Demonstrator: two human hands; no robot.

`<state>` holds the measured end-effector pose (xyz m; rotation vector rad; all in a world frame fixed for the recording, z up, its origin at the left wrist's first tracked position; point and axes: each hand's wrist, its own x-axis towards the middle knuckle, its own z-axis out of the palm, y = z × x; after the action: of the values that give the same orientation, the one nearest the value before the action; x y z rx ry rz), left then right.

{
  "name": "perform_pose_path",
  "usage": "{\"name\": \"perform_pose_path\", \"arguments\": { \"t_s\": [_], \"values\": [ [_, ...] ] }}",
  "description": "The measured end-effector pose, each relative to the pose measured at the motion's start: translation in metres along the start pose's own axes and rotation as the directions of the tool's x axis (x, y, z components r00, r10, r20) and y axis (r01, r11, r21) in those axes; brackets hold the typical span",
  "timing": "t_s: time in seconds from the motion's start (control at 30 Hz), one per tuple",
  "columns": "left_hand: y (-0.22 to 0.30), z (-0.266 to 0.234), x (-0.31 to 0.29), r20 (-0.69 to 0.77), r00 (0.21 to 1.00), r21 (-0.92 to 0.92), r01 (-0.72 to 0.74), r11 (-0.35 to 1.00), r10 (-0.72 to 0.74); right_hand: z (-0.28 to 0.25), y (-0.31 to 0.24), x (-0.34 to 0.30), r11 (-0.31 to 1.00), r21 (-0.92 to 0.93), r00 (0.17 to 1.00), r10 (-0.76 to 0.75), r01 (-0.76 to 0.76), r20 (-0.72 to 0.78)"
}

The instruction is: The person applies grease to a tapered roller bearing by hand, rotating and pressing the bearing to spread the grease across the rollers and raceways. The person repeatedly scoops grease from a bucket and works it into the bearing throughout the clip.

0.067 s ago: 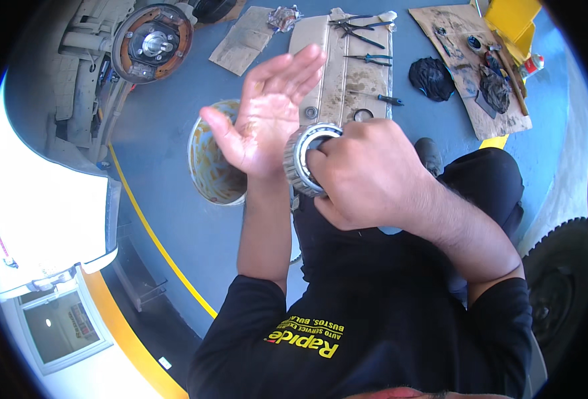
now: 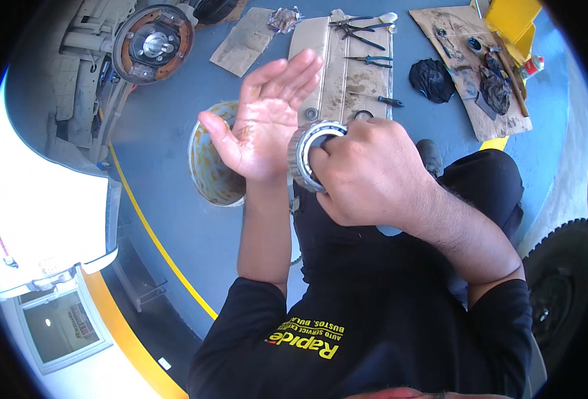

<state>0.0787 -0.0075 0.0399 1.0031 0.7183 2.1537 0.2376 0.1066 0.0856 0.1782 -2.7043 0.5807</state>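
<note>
My right hand (image 2: pixel 367 173) grips a round metal roller bearing (image 2: pixel 304 154) and presses its edge against the heel of my left palm. My left hand (image 2: pixel 264 123) is held up flat, fingers together and thumb out, with a smear of brownish grease on the palm. Both hands are in front of my chest, above my black-trousered knee. Under the left hand on the floor stands a round tub (image 2: pixel 211 166) with a stained inside.
A vehicle's bare brake hub (image 2: pixel 153 44) is at the upper left. Pliers (image 2: pixel 364 26) and a screwdriver lie on a cardboard strip (image 2: pixel 347 66) ahead. More cardboard with black rags (image 2: pixel 434 78) lies to the right. A tyre (image 2: pixel 563 292) is at the right edge, a yellow floor line (image 2: pixel 154 239) at the left.
</note>
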Motion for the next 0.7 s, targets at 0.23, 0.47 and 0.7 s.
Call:
{"name": "perform_pose_path", "arguments": {
  "t_s": [0.23,0.47,0.7],
  "values": [
    [0.001,-0.003,-0.022,0.135,0.977,0.351,0.106,0.931,-0.162,0.007,0.005,-0.002,0.989,-0.146,0.995,0.018,-0.031,-0.093],
    [-0.008,-0.007,-0.027,0.083,0.971,0.158,0.211,0.965,-0.226,0.010,0.008,0.004,0.991,-0.115,0.989,0.046,-0.062,-0.141],
    [-0.026,-0.007,-0.032,0.026,0.978,0.030,0.208,0.978,-0.209,0.004,0.008,0.005,0.994,-0.034,0.995,0.099,-0.099,-0.016]
  ]
}}
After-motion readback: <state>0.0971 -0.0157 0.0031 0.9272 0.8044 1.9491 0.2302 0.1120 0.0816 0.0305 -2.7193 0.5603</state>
